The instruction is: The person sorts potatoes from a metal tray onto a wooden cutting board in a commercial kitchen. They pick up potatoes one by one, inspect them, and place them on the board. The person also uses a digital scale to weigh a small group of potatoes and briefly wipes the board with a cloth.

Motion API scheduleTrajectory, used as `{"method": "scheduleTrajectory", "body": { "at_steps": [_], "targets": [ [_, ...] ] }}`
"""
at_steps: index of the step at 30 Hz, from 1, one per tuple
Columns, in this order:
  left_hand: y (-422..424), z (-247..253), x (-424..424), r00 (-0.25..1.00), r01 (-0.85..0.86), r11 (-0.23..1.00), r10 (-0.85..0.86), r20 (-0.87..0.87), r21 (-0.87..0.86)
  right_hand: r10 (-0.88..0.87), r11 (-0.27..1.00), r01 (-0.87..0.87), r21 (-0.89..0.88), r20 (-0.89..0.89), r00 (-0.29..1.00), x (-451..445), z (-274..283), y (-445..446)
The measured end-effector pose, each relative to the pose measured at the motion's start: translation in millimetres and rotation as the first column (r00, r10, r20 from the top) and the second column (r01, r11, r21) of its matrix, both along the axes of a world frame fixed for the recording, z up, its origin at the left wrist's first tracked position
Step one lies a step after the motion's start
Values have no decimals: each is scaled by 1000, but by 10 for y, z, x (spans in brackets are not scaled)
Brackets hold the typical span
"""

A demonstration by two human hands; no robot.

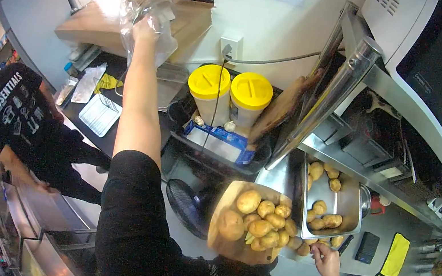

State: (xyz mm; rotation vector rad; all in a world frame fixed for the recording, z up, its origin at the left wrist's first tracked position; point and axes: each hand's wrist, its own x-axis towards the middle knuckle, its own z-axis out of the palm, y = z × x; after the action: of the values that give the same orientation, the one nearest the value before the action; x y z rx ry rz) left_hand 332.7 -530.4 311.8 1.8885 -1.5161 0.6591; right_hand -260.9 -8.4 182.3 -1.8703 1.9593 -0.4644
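Observation:
My left hand [147,27] is stretched out at the upper left, gripping a clear plastic bag [166,48] above a wooden ledge. At the lower right, my right hand [325,260] hovers by the counter edge with its fingers bent close together; whether something small is between them is unclear. Loose potatoes [303,250] lie just beside its fingertips. A dark-handled knife [345,244] rests behind that hand. In front of me, a wooden board [225,197] bears several unpeeled potatoes [260,228] and a few pale pieces. More potatoes [319,207] sit in a rectangular steel pan [339,196].
A black crate [217,158] holds two yellow-lidded canisters [251,91] and a blue box. A black fan [188,207] stands below it. Steel shelf posts [325,107] rise at right. A yellow cloth [395,255] lies far right. A co-worker [21,115] stands at left.

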Motion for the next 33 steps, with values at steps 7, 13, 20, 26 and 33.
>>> {"method": "scheduleTrajectory", "body": {
  "at_steps": [7,13,20,26,33],
  "targets": [
    [-107,-78,135,997,22,996,-29,75,90,7,1000,-7,14,2,1000,11,-125,-17],
    [340,62,-40,961,274,949,-265,79,-158,-46,994,37,107,82,996,74,-11,-85],
    [908,233,-222,963,260,934,-233,136,-245,52,996,-59,65,114,992,165,-3,-210],
    [1378,49,-204,971,160,711,-239,-22,-685,135,991,-134,-30,41,990,97,-65,-213],
    [3102,-939,-1987,896,167,808,-364,-256,-564,263,964,-255,-82,470,843,711,89,-540]
  ]
}}
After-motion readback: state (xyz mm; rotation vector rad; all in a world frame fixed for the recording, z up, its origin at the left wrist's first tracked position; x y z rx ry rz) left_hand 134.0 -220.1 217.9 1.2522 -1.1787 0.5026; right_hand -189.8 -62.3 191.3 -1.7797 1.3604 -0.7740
